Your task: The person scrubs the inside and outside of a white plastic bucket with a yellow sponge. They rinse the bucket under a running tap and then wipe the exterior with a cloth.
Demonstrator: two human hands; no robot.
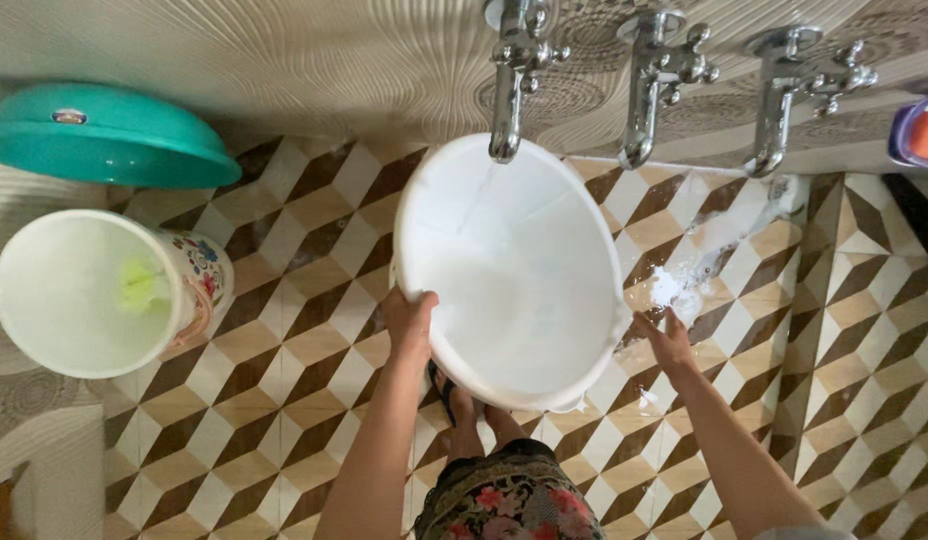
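The white tub (pixel 519 290) hangs tilted under the leftmost of 3 taps (pixel 512 80), over the tiled floor (pixel 284 400), with a thin stream of water running into it. The left hand (pixel 409 325) clasps its near-left rim, thumb over the edge; the right hand (pixel 667 340) rests against the right rim, its grip hidden, so I cannot tell if it is clenched. The tub looks like thin, smooth plastic: light now, likely flexing at the rim, wet and slippery, and heavier as it fills. Holds on 2 opposite rim points seem best. A bucket (pixel 84 290) and a teal basin (pixel 104 135) sit left.
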